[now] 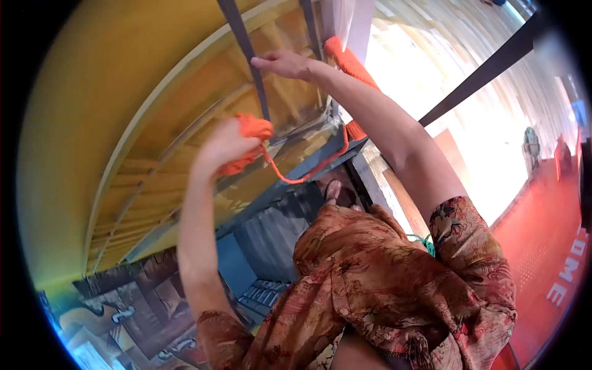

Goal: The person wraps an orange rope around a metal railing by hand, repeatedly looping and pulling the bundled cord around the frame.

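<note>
Your left hand (223, 147) has its fingers around the orange yarn bundle (256, 127), beside the dark bar (239, 34). Likely light, soft: hold mid-bundle, loosely. Your right hand (282, 65) is at the bar; I cannot tell its grip.

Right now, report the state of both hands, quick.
Left hand: closed, holding a bundle of bright orange cord.
Right hand: fingertips at a long, dark, flat bar; whether open or closed cannot be told.
</note>
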A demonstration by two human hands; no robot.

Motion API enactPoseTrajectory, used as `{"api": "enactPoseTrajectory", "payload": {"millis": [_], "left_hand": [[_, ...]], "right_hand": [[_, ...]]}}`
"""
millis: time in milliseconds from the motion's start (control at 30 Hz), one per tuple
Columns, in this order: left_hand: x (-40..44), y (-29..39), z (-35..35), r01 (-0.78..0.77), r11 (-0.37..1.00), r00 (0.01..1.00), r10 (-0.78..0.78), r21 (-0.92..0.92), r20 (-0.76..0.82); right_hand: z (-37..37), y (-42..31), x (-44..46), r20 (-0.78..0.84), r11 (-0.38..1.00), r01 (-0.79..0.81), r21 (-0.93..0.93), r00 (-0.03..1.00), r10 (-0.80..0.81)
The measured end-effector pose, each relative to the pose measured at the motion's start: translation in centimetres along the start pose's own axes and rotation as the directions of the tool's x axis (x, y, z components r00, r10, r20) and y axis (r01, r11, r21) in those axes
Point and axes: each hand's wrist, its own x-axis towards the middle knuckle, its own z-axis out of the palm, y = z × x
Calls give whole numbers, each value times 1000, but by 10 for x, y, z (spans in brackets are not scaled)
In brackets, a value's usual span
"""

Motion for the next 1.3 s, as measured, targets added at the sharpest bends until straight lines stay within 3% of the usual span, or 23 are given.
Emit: {"api": "enactPoseTrajectory", "payload": {"millis": [100, 167, 200, 233, 267, 333, 433, 533, 600, 633, 667, 700, 733, 833, 867, 933, 967, 1033, 1067, 1133, 1167, 1233, 1300], "left_hand": [[109, -42, 58, 1, 991, 982, 23, -131, 187], [139, 9, 71, -311, 784, 939, 167, 537, 300], [151, 1, 88, -253, 967, 925, 244, -7, 292], [177, -26, 118, -103, 831, 918, 291, -546, 269], [244, -97, 147, -44, 717, 760, 476, -695, 443], [257, -68, 168, -25, 832, 769, 371, -555, 521], [274, -31, 204, -17, 912, 701, 303, -410, 646], [284, -24, 220, -3, 946, 631, 253, -324, 733], [291, -16, 232, 1, 958, 610, 226, -286, 759], [295, -15, 233, 0, 960, 605, 222, -279, 765], [300, -13, 237, -2, 963, 603, 215, -268, 768], [302, -15, 238, 5, 967, 597, 202, -255, 776], [305, -12, 241, 0, 967, 592, 205, -254, 779], [308, -12, 242, 7, 972, 586, 185, -233, 789], [307, -12, 240, 12, 973, 586, 179, -229, 790], [308, -15, 235, 19, 977, 587, 162, -213, 793], [311, -13, 239, 29, 979, 580, 150, -204, 801], [309, -19, 233, 45, 979, 580, 136, -199, 803], [312, -19, 234, 48, 979, 576, 135, -199, 806], [314, -19, 233, 52, 979, 571, 134, -198, 810], [314, -17, 234, 65, 978, 568, 128, -200, 813], [315, -19, 232, 64, 979, 562, 126, -195, 817], [321, -21, 233, 63, 978, 557, 132, -200, 820]], "right_hand": [[1, 2, 13, 11, 1000, -7, 28, 1000, 7], [4, -22, -2, -47, 999, -24, -21, 999, 23], [13, -22, 0, -101, 999, -42, -15, 994, 40], [20, -20, 3, -160, 998, -63, -7, 985, 61], [23, -24, -4, -127, 993, -108, 39, 985, 112], [41, -5, 4, -165, 997, -43, -68, 986, 31], [56, 4, -63, -369, 974, 192, 120, 920, -136], [74, 20, -123, -348, 837, 464, 290, 866, -359], [51, 13, -217, -363, 809, 143, 570, 927, 92], [75, 56, -225, -586, 708, 397, 584, 809, 29], [78, 71, -246, -529, 659, 180, 730, 760, 378], [98, 110, -261, -667, 773, 140, 619, 612, 424], [100, 123, -268, -524, 660, -136, 739, 499, 690], [115, 160, -254, -809, 915, -246, 319, 432, 398], [117, 170, -243, -808, 916, -240, 320, 435, 396], [115, 183, -225, -850, 989, -148, -19, 522, 62], [120, 193, -221, -854, 989, -146, -16, 516, 62], [124, 206, -217, -731, 812, -369, -452, 674, -100], [121, 211, -215, -734, 810, -372, -453, 672, -102], [114, 216, -213, -600, 837, -511, -198, 738, 309], [111, 216, -215, -600, 837, -511, -196, 737, 310], [108, 215, -221, -559, 842, -517, 151, 658, 504], [112, 212, -218, -603, 827, -538, 164, 608, 516]]}}
